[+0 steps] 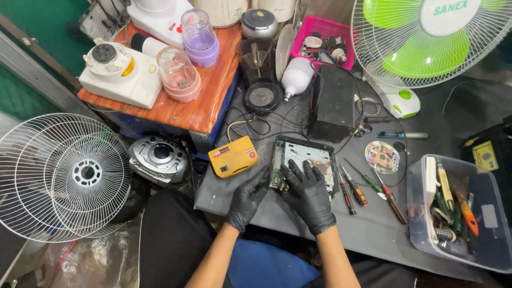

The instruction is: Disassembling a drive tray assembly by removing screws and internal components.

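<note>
Grey worktop (298, 234) carries one opened disc drive (304, 160); two gloved hands, left hand (248, 197) and right hand (309, 194), fingers curled, grip its near edge; four screwdrivers (368, 189) lie right.

Opened disc drive (305, 160) on the dark work mat.
It lies flat, cover off, metal insides and green circuit board showing, near edge under two gloved hands, right of a yellow meter.
</note>
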